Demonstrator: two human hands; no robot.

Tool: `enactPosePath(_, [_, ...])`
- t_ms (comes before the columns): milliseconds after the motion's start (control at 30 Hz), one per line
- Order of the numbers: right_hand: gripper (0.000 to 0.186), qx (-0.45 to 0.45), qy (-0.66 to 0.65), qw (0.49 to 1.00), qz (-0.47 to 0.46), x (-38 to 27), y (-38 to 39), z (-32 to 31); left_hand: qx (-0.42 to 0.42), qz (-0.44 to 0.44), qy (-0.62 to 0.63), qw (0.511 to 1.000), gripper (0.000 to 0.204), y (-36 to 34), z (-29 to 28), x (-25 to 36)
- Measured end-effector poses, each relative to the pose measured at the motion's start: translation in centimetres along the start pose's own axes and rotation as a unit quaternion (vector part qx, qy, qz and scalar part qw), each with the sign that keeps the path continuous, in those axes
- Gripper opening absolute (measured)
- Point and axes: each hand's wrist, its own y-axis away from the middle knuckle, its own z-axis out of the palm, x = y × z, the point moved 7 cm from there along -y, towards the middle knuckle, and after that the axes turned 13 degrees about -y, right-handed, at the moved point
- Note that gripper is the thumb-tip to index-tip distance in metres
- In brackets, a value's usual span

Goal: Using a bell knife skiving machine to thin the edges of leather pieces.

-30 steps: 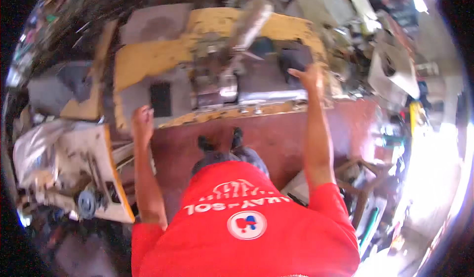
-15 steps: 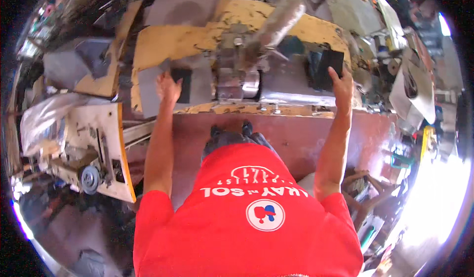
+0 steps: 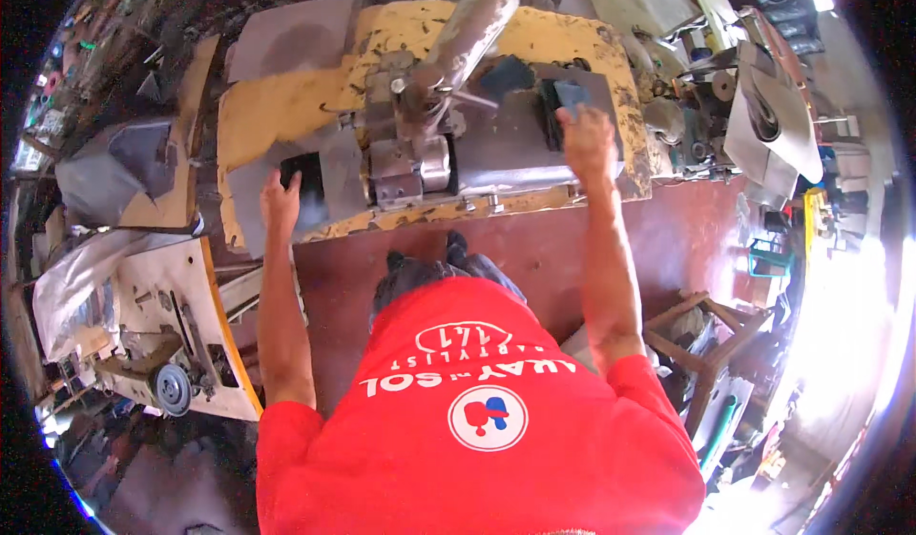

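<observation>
My left hand (image 3: 280, 203) is at the left end of the bench, its thumb and fingers closed on the near edge of a thin black rectangular piece (image 3: 307, 174). Under that piece lies a grey sheet (image 3: 253, 192). On the right, my right hand (image 3: 590, 144) has its fingers bent over a small pile of dark flat pieces (image 3: 553, 120), gripping the dark bluish top piece (image 3: 572, 94). The pile rests on a dark plate (image 3: 496, 149). Between my hands stands a metal machine (image 3: 393, 168) with a shiny roller (image 3: 435, 161).
A thick worn tube (image 3: 477, 25) slants up from the machine over the yellow bench top (image 3: 286, 106). Another dark scrap (image 3: 506, 75) lies behind the plate. At left is a pale machine table (image 3: 186, 297) with a wheel (image 3: 173, 388); a wooden frame (image 3: 706, 344) stands right.
My right hand has lowered the dark piece from above the pile onto it. My left hand has closed on the black piece's edge. The whole view has shifted and turned slightly.
</observation>
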Motion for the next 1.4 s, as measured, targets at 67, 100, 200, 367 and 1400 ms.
enactPosePath(67, [0.032, 0.127, -0.133, 0.97, -0.159, -4.0, 0.3, -4.6, 0.018, 0.037, 0.043, 0.998, 0.028, 1.3, -3.8, 1.8])
enactPosePath(100, [0.028, 0.105, -0.227, 0.962, -0.11, -7.8, 0.5, -6.9, 0.021, 0.056, 0.075, 0.995, 0.025, 2.6, -6.4, 3.7])
enactPosePath(200, [0.034, 0.015, -0.438, 0.87, -0.224, -17.9, 2.0, -9.3, 0.036, 0.153, 0.347, 0.925, 0.024, 5.2, -10.6, 9.5])
enactPosePath(367, [0.023, -0.037, -0.514, 0.805, -0.293, -24.1, 3.1, -6.0, -0.116, 0.233, 0.541, 0.8, 0.028, 7.1, -12.2, 16.4])
enactPosePath(1400, [0.03, 0.037, -0.476, 0.823, -0.306, -23.2, 3.7, -5.3, -0.24, 0.065, 0.683, 0.687, 0.03, 8.2, -7.8, 16.4])
